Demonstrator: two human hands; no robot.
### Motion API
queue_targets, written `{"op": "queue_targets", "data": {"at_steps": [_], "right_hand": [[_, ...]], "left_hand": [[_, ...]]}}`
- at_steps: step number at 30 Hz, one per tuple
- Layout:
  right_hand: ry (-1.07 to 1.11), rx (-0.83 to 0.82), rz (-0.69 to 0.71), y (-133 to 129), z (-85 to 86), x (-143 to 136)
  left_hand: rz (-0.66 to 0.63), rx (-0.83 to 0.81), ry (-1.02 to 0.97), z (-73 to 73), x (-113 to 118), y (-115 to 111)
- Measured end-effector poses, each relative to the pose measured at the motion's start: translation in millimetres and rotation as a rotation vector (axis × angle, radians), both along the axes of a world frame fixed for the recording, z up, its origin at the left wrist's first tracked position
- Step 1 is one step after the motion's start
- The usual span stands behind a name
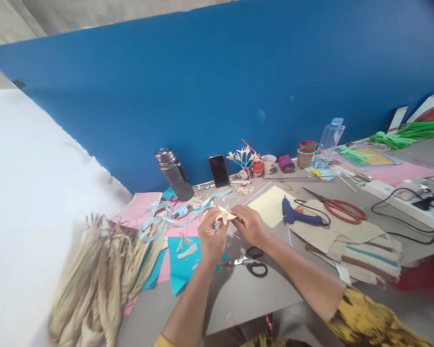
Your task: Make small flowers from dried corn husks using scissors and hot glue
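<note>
- your left hand (212,236), just below the middle of the frame, is curled nearly closed, with thumb and fingers pinching a pale flower (224,215) from its left and underside.
- your right hand (252,225), just right of it, has its fingers bunched and bent inward, the tips closed at the flower's right-hand petal; how firmly they press is hidden.
- the flower sits between your two hands, just below the centre of the frame, raised above the table (260,294), its pointed petals spread.
- under your wrists, at lower centre, black-handled scissors (240,261) lie on the table, blades pointing left.
- left of your left hand, blue paper (183,265) carries pale scraps, and pale blue ribbon (152,233) loops over the pink paper (139,207).
- a heap of dried husks (104,284) fills the lower left of the frame.
- right of your right hand, a blue glue gun (304,218) lies beside yellow paper (272,206), with red-handled scissors (331,202) farther right.
- beyond your hands, a grey thermos (179,178) stands left of a propped phone (219,172); right of the phone is a small bunch of similar pale flowers (243,156).
- a clear bottle (331,142) stands at right, near the blue partition (217,91).
</note>
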State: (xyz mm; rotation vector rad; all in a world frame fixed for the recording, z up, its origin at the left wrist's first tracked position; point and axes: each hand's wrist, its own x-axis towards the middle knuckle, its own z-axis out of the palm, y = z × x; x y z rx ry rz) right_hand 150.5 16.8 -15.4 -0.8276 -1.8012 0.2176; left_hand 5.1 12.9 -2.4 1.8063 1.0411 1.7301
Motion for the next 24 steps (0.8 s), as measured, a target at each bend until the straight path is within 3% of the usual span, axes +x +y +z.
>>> {"op": "queue_targets", "data": {"at_steps": [7, 13, 18, 24], "right_hand": [[0.003, -0.037, 0.005, -1, -0.3, -2], [0.315, -0.318, 0.012, -7, 18.6, 8], [0.490, -0.481, 0.134, -13, 35.3, 15], [0.496, -0.483, 0.236, -16, 41.6, 12]], "left_hand": [[-0.049, -0.042, -0.068, 3.8, -1, -3], [-0.058, -0.063, -0.007, 9.1, 2, -6], [-0.088, -0.034, 0.040, 8.6, 3, -6], [-0.111, -0.040, 0.058, 4.0, 1, -4]]}}
